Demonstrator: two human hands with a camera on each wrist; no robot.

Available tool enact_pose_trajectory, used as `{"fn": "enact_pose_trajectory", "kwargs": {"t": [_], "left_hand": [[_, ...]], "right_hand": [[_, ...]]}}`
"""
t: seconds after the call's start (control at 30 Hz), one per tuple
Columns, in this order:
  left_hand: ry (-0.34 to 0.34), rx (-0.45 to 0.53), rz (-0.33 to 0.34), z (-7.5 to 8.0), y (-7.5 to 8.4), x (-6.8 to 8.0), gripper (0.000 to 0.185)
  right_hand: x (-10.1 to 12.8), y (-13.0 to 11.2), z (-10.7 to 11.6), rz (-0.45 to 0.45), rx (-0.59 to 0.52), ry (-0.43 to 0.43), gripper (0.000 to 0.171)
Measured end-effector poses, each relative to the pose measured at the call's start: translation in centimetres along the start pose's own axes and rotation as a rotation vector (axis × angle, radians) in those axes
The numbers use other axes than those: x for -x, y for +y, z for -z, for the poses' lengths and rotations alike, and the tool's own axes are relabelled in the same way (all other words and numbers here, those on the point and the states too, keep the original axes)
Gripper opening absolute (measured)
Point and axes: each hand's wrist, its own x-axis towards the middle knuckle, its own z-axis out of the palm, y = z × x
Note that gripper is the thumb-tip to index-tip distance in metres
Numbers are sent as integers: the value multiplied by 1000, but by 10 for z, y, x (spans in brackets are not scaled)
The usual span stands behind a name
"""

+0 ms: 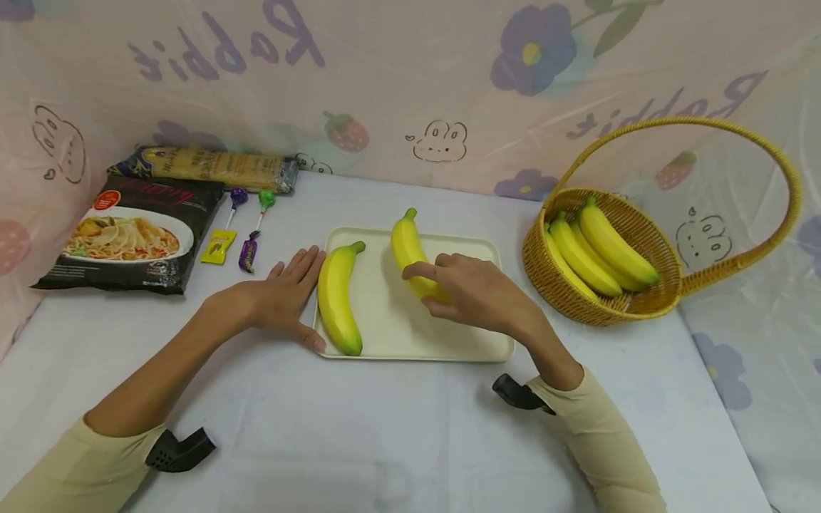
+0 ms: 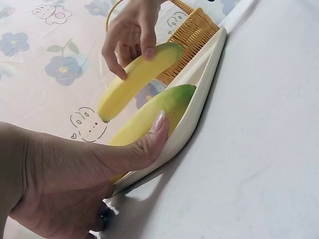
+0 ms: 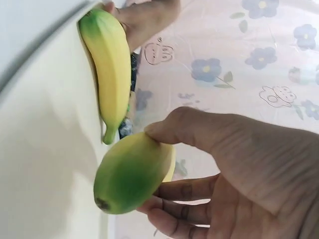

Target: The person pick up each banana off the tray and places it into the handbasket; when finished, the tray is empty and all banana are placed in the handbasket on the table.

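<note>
My right hand (image 1: 477, 291) pinches a yellow banana (image 1: 409, 246) between thumb and fingers, over the middle of a cream tray (image 1: 385, 338). The right wrist view shows this banana's green end (image 3: 132, 179) toward the camera. A second banana (image 1: 338, 303) lies along the tray's left side, stem pointing away. At the tray's left edge rests my left hand (image 1: 279, 292), fingers extended forward and thumb by the near left corner. In the left wrist view, the left thumb (image 2: 157, 132) lies across the tray's rim, beside the lying banana.
A wicker basket (image 1: 593, 313) with a tall handle holds several bananas (image 1: 616, 242) right of the tray. On the left lie a black noodle packet (image 1: 137, 231), a pasta packet (image 1: 212, 165), two lollipops (image 1: 266, 199), a yellow sweet (image 1: 218, 246) and a purple sweet (image 1: 248, 253).
</note>
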Motion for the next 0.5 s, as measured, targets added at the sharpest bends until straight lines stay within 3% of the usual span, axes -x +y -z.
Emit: {"fn": "enact_pose_trajectory", "kwargs": {"t": [0.5], "left_hand": [[2,17,-2,2,0,3,152]], "right_hand": [[7,7,12,17,-69,62,52]]}}
